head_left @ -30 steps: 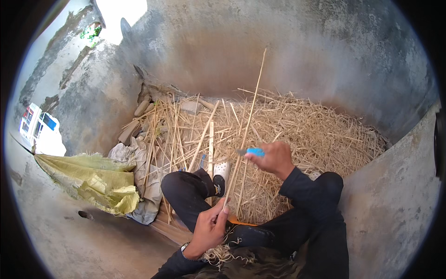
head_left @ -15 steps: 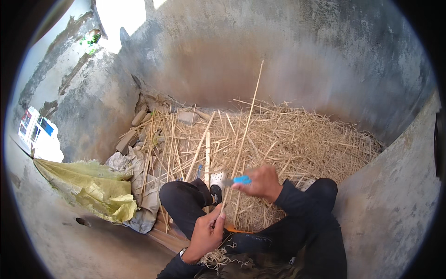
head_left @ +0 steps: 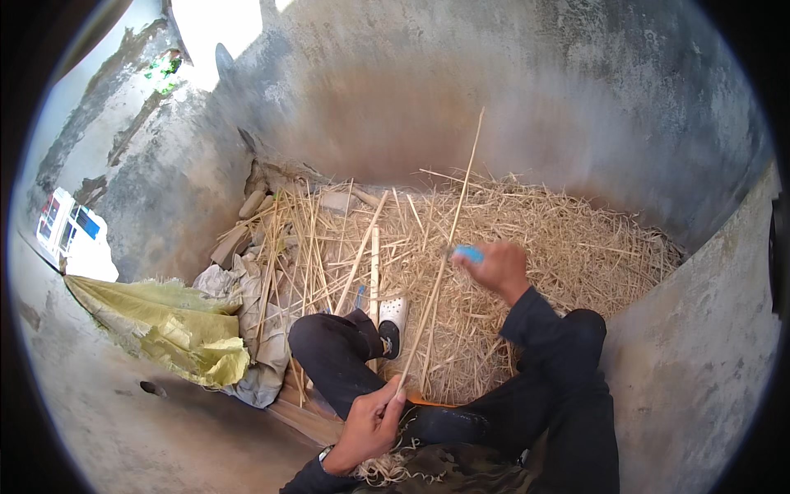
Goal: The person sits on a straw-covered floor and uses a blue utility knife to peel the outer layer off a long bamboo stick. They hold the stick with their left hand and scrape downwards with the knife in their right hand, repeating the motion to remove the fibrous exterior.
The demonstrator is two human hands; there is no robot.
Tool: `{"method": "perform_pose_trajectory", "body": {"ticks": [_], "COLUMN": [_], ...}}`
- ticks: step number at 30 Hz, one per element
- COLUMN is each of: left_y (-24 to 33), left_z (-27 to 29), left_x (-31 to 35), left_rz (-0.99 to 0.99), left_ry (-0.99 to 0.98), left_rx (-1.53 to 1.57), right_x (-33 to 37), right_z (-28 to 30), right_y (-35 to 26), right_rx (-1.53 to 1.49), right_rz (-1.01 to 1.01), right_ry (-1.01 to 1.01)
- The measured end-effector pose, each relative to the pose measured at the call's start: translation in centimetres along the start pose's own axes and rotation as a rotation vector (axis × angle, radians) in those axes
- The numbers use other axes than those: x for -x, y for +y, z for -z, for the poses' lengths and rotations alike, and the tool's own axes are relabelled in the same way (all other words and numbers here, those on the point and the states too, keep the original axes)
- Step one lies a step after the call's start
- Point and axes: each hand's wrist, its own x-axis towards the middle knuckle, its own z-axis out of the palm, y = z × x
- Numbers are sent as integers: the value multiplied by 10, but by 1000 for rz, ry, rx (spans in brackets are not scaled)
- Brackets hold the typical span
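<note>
A long, thin bamboo strip slants up and away from my lap toward the far wall. Its near end is pinched between the thumb and fingers of my left hand, low over my lap. My right hand is closed around a blue-handled knife, partway along the strip. The knife's small blade is blurred and appears to meet the strip. Curled shavings lie in my lap beside the left wrist.
Dry shavings cover the floor ahead and to the right. Loose strips and a flat slat lie left of centre. A yellow sack hangs at left. Concrete walls enclose the space. My white-topped shoe rests near the slat.
My right hand has moved the knife away from me, up along the strip. The left hand keeps its pinch on the near end. The view has shifted slightly.
</note>
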Motion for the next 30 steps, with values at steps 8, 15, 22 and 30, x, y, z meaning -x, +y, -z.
{"method": "perform_pose_trajectory", "body": {"ticks": [8,15,22,30], "left_y": [-14,-16,-7,0], "left_z": [23,11,0,4], "left_x": [21,-31,-40,-38], "left_rz": [159,175,103,95], "left_ry": [-241,-127,-68,-58], "left_rx": [274,679,482,405], "right_x": [-56,23,1,19], "right_z": [29,23,7,7], "right_y": [126,-51,-25,-43], "right_rx": [218,-78,-73,-143], "right_rz": [-491,235,61,264], "right_ry": [103,-74,-117,-12]}}
